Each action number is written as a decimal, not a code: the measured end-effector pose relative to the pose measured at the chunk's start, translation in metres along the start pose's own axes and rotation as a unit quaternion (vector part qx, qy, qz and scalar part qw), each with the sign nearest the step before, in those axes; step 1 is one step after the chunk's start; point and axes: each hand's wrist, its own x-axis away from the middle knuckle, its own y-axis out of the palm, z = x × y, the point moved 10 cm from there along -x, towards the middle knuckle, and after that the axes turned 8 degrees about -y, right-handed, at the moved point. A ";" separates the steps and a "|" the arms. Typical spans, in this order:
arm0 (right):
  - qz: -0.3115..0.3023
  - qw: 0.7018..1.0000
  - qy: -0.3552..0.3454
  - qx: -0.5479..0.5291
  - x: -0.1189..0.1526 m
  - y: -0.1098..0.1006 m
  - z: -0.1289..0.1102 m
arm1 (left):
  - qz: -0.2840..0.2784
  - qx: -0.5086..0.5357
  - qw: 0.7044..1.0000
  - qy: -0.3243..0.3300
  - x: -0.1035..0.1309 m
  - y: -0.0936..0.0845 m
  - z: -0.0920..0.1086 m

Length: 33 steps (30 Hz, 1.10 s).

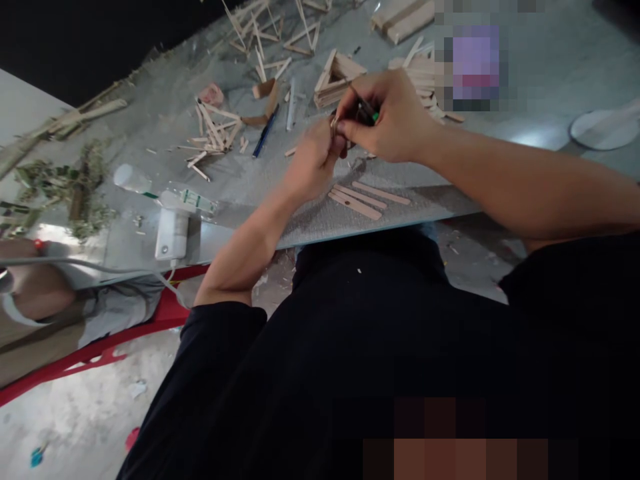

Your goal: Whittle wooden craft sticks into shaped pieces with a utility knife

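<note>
My left hand is closed, its fingertips pinching a small pale wooden piece that looks like the end of a craft stick. Right against it, my right hand is also closed; thumb and forefinger meet at the same piece. Tucked in the right hand is a thin dark tool with a green part, its kind mostly hidden by the fingers. Below the hands, near the table edge, lie several loose craft sticks. Just beyond them stands a stacked triangle of craft sticks.
Stick frames lie across the grey table, with a blue pen close by. At left are a white power bank-like box, a clear bottle and dried plants. Another person's arm rests at far left.
</note>
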 end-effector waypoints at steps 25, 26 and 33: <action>-0.084 0.979 0.075 0.171 0.007 0.008 0.029 | -0.113 -0.108 0.981 -0.112 -0.002 0.005 -0.031; -0.084 0.979 0.076 0.171 0.007 0.008 0.028 | -0.105 -0.115 0.981 -0.114 0.000 0.003 -0.027; -0.072 0.983 0.094 0.142 0.009 0.009 0.029 | -0.048 -0.140 0.980 -0.132 -0.001 0.006 -0.039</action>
